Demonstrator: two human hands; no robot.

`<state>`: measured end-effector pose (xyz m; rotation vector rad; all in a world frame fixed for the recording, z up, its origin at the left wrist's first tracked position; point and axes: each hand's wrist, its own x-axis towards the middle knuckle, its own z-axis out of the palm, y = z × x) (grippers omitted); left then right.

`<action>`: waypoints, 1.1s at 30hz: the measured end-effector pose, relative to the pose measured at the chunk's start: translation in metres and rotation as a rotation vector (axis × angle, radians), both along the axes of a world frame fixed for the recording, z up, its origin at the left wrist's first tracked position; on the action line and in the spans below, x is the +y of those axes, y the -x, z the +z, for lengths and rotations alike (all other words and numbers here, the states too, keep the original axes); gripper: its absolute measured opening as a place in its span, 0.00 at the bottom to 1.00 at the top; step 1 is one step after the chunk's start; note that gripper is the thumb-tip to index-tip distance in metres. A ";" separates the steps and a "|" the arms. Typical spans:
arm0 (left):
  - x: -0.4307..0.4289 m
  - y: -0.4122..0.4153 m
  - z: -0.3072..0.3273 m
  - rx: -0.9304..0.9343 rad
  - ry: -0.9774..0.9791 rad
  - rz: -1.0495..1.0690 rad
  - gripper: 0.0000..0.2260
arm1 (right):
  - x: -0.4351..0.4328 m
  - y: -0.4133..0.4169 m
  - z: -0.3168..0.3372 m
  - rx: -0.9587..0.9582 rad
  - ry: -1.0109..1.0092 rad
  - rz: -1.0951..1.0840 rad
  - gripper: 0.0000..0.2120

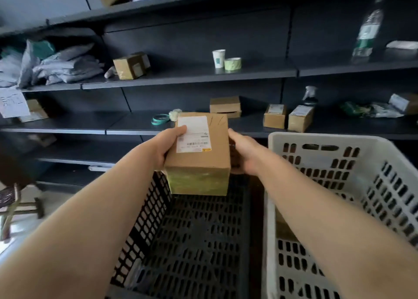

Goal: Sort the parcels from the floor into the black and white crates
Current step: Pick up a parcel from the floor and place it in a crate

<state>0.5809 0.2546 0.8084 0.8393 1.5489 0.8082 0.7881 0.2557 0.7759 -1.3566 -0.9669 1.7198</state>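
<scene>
Your left forearm (101, 208) and right forearm (316, 208) are bare to the edge of view; your 2 hands, left hand (167, 149) and right hand (244, 154), are bare too.

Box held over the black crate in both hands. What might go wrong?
1. The left hand has its thumb on the label; a misread might send the box to the wrong crate.
2. With the right hand it holds the box above the black crate's floor; released here, it may land hard.
</scene>
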 end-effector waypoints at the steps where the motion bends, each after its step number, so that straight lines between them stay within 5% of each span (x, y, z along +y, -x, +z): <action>1: 0.002 0.010 -0.007 0.034 0.023 0.011 0.14 | 0.003 0.015 -0.007 -0.026 0.024 0.046 0.18; 6: 0.017 0.040 -0.061 0.207 0.123 -0.013 0.10 | 0.019 0.072 -0.060 -0.149 0.134 0.045 0.11; 13: 0.047 0.042 -0.123 0.549 -0.025 -0.154 0.17 | 0.029 0.106 -0.131 -0.388 0.344 0.023 0.25; 17: 0.056 0.034 -0.135 0.503 -0.065 -0.197 0.17 | 0.032 0.100 -0.130 -0.350 0.284 -0.080 0.22; 21: 0.060 0.001 -0.111 0.165 -0.223 0.008 0.16 | 0.043 0.071 -0.090 -0.308 0.136 -0.202 0.20; 26: 0.049 -0.066 -0.067 0.062 -0.353 -0.041 0.16 | 0.036 0.016 -0.034 -0.267 -0.076 -0.308 0.17; 33: 0.008 -0.176 -0.032 0.051 -0.433 -0.138 0.16 | 0.001 -0.095 -0.030 -0.340 -0.106 -0.512 0.13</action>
